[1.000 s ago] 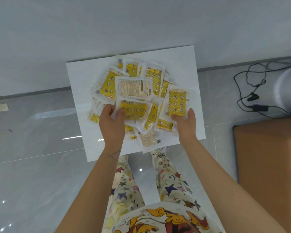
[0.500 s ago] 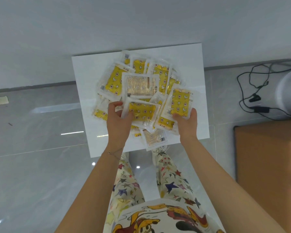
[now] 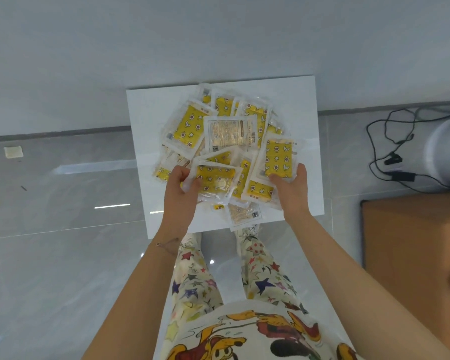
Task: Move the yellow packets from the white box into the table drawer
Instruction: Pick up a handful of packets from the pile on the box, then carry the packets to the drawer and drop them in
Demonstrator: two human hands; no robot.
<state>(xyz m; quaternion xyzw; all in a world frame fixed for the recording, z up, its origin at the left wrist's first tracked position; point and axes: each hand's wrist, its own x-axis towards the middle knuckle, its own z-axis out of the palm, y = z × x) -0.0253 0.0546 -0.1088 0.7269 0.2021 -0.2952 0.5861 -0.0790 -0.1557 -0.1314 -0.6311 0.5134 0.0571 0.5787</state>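
Observation:
A heap of several yellow packets (image 3: 187,126) in clear wrappers is gathered above a white table top (image 3: 299,100). Some lie face down, showing a pale printed back (image 3: 229,135). My left hand (image 3: 181,188) grips the near left of the heap, thumb over a yellow packet (image 3: 215,178). My right hand (image 3: 291,189) grips the near right, fingers under a packet with star and moon prints (image 3: 278,158). One pale packet (image 3: 244,215) sticks out at the near edge. No white box and no drawer is in view.
The small white table stands against a grey wall on a glossy grey tiled floor (image 3: 63,255). A brown cardboard box (image 3: 413,242) is to the right. Black cables (image 3: 390,152) and a white cylinder (image 3: 447,152) lie beyond it. My legs stand right below the table.
Both hands, still holding the heap of packets, have shifted slightly to the right and away from me over the table. The top packets have slid a little.

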